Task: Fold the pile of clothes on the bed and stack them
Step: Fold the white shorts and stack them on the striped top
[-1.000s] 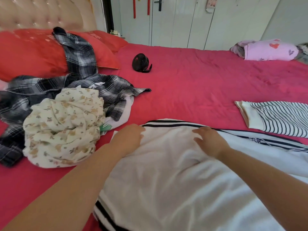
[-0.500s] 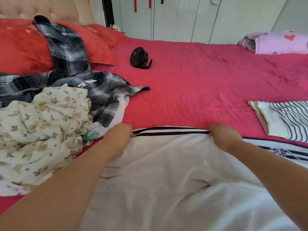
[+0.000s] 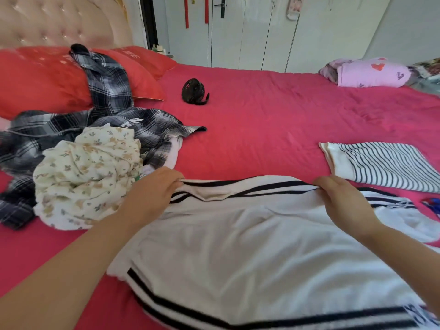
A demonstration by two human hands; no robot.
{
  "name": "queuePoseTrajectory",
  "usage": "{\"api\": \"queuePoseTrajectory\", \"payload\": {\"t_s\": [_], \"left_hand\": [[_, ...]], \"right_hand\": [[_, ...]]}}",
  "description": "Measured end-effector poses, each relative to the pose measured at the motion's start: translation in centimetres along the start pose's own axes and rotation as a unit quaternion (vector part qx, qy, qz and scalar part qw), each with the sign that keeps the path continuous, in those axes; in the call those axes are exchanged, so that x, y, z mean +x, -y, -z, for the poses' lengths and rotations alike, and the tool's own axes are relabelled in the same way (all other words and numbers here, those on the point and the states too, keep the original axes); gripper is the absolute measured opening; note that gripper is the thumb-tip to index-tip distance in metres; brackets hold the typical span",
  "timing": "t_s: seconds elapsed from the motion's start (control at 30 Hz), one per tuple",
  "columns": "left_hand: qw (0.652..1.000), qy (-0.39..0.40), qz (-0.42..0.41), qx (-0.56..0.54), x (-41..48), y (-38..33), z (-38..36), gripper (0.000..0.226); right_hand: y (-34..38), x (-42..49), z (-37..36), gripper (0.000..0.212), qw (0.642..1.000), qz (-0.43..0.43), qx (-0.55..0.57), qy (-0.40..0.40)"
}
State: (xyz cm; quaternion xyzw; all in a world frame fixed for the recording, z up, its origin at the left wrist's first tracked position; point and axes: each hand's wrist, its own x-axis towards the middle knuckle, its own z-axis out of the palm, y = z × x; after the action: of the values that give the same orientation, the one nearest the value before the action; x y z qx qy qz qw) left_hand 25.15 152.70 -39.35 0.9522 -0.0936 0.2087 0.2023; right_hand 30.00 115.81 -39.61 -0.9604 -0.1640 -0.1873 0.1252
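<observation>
We pinch the white garment [image 3: 250, 246] by its striped far hem: left hand [image 3: 152, 196], right hand [image 3: 345, 201]. Soft, light, likely to sag mid-span.

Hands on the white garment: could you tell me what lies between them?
The white garment's black-striped edge, pinched by left hand and right hand, in the head view.

Forearms outstretched — left hand [image 3: 152, 195] and right hand [image 3: 344, 202] knuckles-up, fingers seemingly curled in a pinch
</observation>
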Motion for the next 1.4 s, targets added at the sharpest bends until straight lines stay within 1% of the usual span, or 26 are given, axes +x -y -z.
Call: {"api": "queuePoseTrajectory", "payload": {"t_s": [0.1,0.17,0.23,0.27,0.3,0.33,0.37,0.4,0.43,0.47,0.53,0.57,0.6,0.63,0.67,0.7,0.77,0.83,0.87,0.9,0.97,1.07,1.17,1.27,1.33,1.4], "left_hand": [[0.997,0.066,-0.026,0.013,-4.6,-1.1,1.1,0.021],[0.989,0.133,-0.050,0.040,-7.8,-1.3,1.4,0.024],[0.972,0.213,-0.072,0.063,-10.6,-1.3,1.5,0.027],[0.960,0.256,-0.079,0.085,-11.7,-1.5,1.6,0.027],[0.948,0.291,-0.079,0.105,-12.8,-1.9,1.8,0.027],[0.942,0.308,-0.065,0.115,-13.6,-2.2,1.9,0.030],[0.942,0.310,-0.043,0.118,-14.1,-2.6,2.0,0.035],[0.947,0.298,-0.020,0.116,-14.5,-3.1,2.0,0.041],[0.955,0.275,-0.005,0.115,-14.8,-3.7,1.9,0.045],[0.964,0.242,-0.001,0.110,-14.8,-4.3,1.6,0.044],[0.985,0.160,0.002,0.068,-14.2,-5.5,0.8,0.034],[0.990,0.130,0.014,0.046,-13.7,-6.0,0.3,0.031],[0.992,0.118,0.028,0.039,-13.2,-6.5,-0.1,0.034],[0.989,0.130,0.035,0.054,-12.7,-6.7,-0.6,0.040],[0.982,0.163,0.040,0.090,-12.5,-6.6,-1.0,0.048],[0.969,0.204,0.048,0.132,-12.5,-6.3,-1.5,0.054],[0.938,0.281,0.087,0.181,-13.2,-4.9,-2.1,0.063],[0.910,0.347,0.133,0.185,-14.4,-3.6,-2.5,0.067],[0.901,0.365,0.146,0.184,-14.7,-3.3,-2.6,0.068],[0.900,0.365,0.150,0.185,-14.7,-3.4,-2.8,0.069],[0.916,0.323,0.136,0.196,-13.7,-4.5,-3.0,0.068],[0.940,0.270,0.083,0.191,-11.4,-7.7,-4.0,0.066],[0.954,0.261,0.004,0.147,-9.5,-12.7,-6.3,0.063],[0.961,0.264,-0.054,0.062,-7.9,-18.6,-9.5,0.060],[0.959,0.276,-0.056,0.002,-6.9,-22.2,-11.8,0.059],[0.957,0.283,-0.034,-0.053,-5.8,-25.4,-14.2,0.061]], "right_hand": [[1.1,-6.0,2.4,0.027,0.999,0.033,-0.008,-0.008],[1.5,-10.4,3.1,0.032,0.997,0.072,-0.014,0.018],[1.9,-14.3,3.4,0.033,0.993,0.099,-0.018,0.055],[2.0,-15.9,3.4,0.032,0.989,0.119,-0.027,0.088],[1.9,-17.2,3.2,0.027,0.982,0.136,-0.030,0.131],[2.0,-18.0,3.2,0.018,0.974,0.134,-0.030,0.182],[2.2,-18.4,3.2,0.010,0.967,0.123,-0.024,0.220],[2.4,-18.6,3.1,0.018,0.964,0.102,-0.020,0.245],[2.7,-18.6,2.8,0.027,0.967,0.087,-0.009,0.240],[3.3,-18.3,2.5,0.030,0.976,0.067,0.006,0.207],[5.0,-17.1,1.6,0.025,0.991,0.032,0.047,0.121],[6.0,-16.4,1.1,0.025,0.993,0.024,0.063,0.092],[6.9,-15.7,0.6,0.029,0.994,0.013,0.073,0.083],[7.5,-15.2,0.2,0.035,0.993,0.001,0.068,0.097],[7.6,-14.9,-0.4,0.041,0.991,-0.011,0.040,0.124],[7.3,-15.0,-1.1,0.047,0.987,-0.019,0.001,0.160],[6.5,-16.3,-2.4,0.053,0.965,-0.048,-0.066,0.247],[5.8,-17.9,-3.5,0.055,0.945,-0.063,-0.086,0.308],[5.6,-18.4,-3.8,0.056,0.941,-0.063,-0.084,0.320],[5.4,-18.5,-3.8,0.056,0.942,-0.062,-0.074,0.321],[5.2,-17.7,-3.4,0.055,0.951,-0.053,-0.041,0.302],[4.5,-16.2,-2.1,0.053,0.969,-0.036,-0.015,0.245],[2.3,-15.2,-0.6,0.049,0.977,-0.069,0.017,0.203],[-1.8,-14.5,1.1,0.044,0.974,-0.127,0.035,0.182],[-5.0,-14.0,2.2,0.041,0.970,-0.167,0.033,0.172],[-8.4,-13.2,3.1,0.040,0.965,-0.197,0.012,0.173]]}}
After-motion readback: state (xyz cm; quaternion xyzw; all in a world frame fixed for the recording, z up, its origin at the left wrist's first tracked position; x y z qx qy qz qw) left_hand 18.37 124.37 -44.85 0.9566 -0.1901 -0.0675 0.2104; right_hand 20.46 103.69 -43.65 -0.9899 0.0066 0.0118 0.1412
